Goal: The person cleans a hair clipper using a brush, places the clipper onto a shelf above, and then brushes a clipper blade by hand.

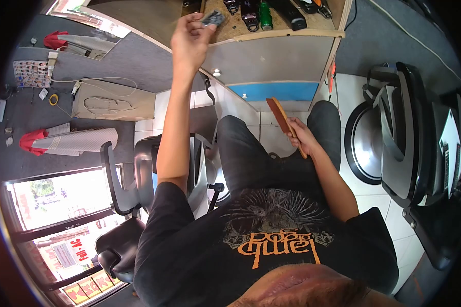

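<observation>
My left hand (190, 43) is raised over the wooden counter shelf (225, 31). Its fingers and thumb pinch a small grey-and-dark flat piece (214, 19), whose exact kind I cannot make out. Low in front of my lap, my right hand (302, 135) grips the handle of a wooden brush (280, 118) with reddish-brown bristles. The brush slants up and to the left, apart from the counter. On the shelf beside my left hand lie a green bottle-like item (266, 16), a black clipper-like tool (291, 15) and several other dark tools.
Drawers with a grey front (271, 64) and a blue front (279, 92) stand ahead of my knees. A black salon chair (407, 138) with a round metal base is at right; another chair (143, 169) is at left. Cloths (71, 140) and cables lie on the left counter.
</observation>
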Motion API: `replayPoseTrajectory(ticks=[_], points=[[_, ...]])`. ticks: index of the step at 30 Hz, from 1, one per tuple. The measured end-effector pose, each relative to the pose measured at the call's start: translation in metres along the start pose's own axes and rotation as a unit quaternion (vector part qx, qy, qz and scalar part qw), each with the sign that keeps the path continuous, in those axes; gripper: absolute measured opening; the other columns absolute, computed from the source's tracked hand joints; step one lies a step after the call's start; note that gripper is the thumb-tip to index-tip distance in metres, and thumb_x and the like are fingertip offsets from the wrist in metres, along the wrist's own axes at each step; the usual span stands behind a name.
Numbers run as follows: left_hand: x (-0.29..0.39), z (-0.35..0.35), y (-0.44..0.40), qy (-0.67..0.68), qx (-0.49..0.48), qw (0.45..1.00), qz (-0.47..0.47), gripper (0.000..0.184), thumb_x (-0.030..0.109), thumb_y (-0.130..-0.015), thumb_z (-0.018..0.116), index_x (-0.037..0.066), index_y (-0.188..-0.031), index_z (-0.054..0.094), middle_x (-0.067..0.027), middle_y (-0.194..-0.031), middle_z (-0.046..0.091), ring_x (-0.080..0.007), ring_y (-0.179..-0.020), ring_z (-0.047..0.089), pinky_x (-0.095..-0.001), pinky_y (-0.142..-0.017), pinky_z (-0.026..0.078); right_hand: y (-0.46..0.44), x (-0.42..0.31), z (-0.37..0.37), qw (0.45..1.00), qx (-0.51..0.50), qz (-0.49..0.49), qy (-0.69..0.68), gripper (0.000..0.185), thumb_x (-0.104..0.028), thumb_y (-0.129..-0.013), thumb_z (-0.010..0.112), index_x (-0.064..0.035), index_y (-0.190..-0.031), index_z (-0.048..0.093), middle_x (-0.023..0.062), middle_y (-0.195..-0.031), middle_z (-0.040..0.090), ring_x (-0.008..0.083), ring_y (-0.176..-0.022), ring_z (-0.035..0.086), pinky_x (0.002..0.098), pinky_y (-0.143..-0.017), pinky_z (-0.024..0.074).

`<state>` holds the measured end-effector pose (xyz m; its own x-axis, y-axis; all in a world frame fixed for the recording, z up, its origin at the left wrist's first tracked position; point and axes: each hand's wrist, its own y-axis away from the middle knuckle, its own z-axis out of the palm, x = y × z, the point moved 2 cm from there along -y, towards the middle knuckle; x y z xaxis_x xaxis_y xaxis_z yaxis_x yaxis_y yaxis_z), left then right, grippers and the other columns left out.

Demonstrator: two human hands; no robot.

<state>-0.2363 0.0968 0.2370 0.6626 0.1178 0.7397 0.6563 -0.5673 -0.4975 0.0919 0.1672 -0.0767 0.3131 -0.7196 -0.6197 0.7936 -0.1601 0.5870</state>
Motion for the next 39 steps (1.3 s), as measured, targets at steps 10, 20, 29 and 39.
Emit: replayPoseTrajectory(ticks=[10,20,29,39], points=[[0.004,0.016,0.21,0.353,-0.144,0.85,-0.363,0.019,0.005,-0.098,0.08,-0.004,-0.112,0.071,-0.0079,-0.095,0.076,-0.0141,-0.089,0.073,-0.0302,-0.087,0.06,-0.005,0.006,-0.004,1.0,0.016,0.0,-0.009,0.031,-0.04,-0.113,0.056,-0.0159,-0.132,0.055,-0.0037,-0.082,0.052,0.0029,-0.052,0.035,0.0214,-0.046,0.031],[-0.1,0.131,0.367,0.344,-0.128,0.762,-0.534,0.017,0.008,-0.102,0.075,-0.005,-0.113,0.07,-0.0157,-0.105,0.077,-0.0196,-0.09,0.076,-0.0326,-0.085,0.065,0.084,-0.036,0.011,0.972,0.18,-0.101,0.113,0.037,-0.033,-0.108,0.068,-0.0123,-0.138,0.062,-0.0026,-0.081,0.056,0.0045,-0.058,0.041,0.0234,-0.051,0.0331],[-0.112,0.158,0.348,0.241,-0.089,0.873,-0.416,0.015,0.003,-0.1,0.074,-0.009,-0.107,0.07,-0.0155,-0.099,0.077,-0.0181,-0.083,0.076,-0.0309,-0.08,0.066,0.11,-0.018,0.037,0.825,0.215,-0.167,0.495,0.036,-0.037,-0.101,0.074,-0.0202,-0.133,0.07,0.0108,-0.076,0.073,0.022,-0.063,0.068,0.0371,-0.064,0.0529],[-0.121,0.14,0.357,0.207,-0.044,0.853,-0.476,0.015,0.003,-0.098,0.075,-0.011,-0.101,0.071,-0.0157,-0.094,0.077,-0.0206,-0.081,0.078,-0.0311,-0.077,0.065,0.095,-0.016,0.03,0.804,0.228,-0.123,0.535,0.037,-0.04,-0.101,0.072,-0.0207,-0.132,0.071,0.0106,-0.076,0.074,0.0283,-0.069,0.072,0.0412,-0.071,0.0545]])
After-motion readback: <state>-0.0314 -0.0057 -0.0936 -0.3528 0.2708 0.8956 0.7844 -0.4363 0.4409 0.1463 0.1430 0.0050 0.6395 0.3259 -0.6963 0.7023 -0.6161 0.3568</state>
